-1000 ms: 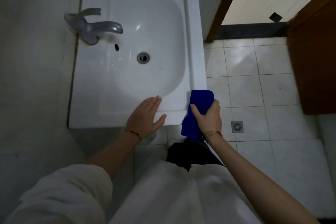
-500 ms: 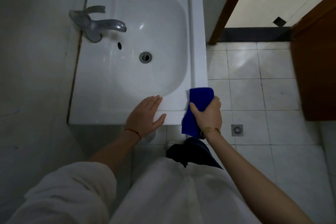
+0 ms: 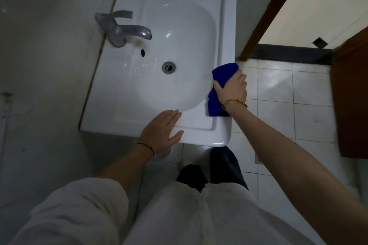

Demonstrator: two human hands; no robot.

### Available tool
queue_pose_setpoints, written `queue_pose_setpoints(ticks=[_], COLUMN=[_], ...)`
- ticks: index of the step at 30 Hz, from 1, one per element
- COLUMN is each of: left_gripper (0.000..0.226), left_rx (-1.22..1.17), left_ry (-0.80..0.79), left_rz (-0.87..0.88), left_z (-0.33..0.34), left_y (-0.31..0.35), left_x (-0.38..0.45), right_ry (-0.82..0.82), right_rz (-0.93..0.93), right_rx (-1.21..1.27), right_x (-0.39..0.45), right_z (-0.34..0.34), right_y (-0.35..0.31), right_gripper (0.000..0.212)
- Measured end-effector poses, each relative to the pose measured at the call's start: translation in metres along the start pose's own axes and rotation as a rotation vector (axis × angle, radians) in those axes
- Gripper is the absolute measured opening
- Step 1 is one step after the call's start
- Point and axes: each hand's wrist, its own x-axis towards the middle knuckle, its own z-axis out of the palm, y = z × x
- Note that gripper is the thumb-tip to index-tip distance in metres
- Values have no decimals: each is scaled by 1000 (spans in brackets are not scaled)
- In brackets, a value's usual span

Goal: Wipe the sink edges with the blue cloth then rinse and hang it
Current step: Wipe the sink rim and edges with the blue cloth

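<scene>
— Which grip has the rag?

— The right hand [image 3: 232, 91]: fingers and thumb curled round the blue cloth [image 3: 224, 73], pressing it on the right-hand rim of the white sink [image 3: 229, 26], about level with the drain [image 3: 168, 67]. The cloth pokes out ahead of the knuckles and trails back under the wrist along the rim.

— And the other one?

— The left hand [image 3: 162, 132] lies flat, fingers straight, on the near rim, holding nothing, just bracing.

— How would you do this stretch?

— I'd keep the cloth folded over the lip so top and outer face get wiped together, with steady pressure towards the far end. Later, the faucet [image 3: 123, 30] side, then the rinse.
</scene>
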Motion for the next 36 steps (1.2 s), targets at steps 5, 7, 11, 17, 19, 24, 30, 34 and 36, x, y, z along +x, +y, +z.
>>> queue_pose_setpoints(ticks=[5,7,11,17,19,24,30,34,36], left_gripper=[60,59,56,55,61,68,63,65,63], left_rx=[-10,-21,-62,-10,-10,-106,-186,-161,-141], left_ry=[-7,-15,33,282,341,472,601,637,648], left_rz=[-91,-134,-318,-859,-1061,-1390,-1586,-1614,-1625], left_z=[-1,0,3,8,11,19,17,16,16], left_y=[1,0,5,41,54,73,76,76,76], left_x=[0,0,-2,-2,2,23,50,54,55], right_ry=[97,111,-247,-702,-638,-611,-854,-910,-968], right_rz=[-336,-594,-1146,-1712,-1861,-1880,-1828,-1870,-1891], right_rx=[-234,-232,-143,-304,-390,-383,-290,-306,-328], right_x=[13,20,33,39,39,35,14,23,31], right_z=[0,-1,0,4,9,19,48,51,49], right_y=[0,2,-3,-11,-6,-3,-50,-51,-46], right_gripper=[64,53,55,63,61,55,51,59,63])
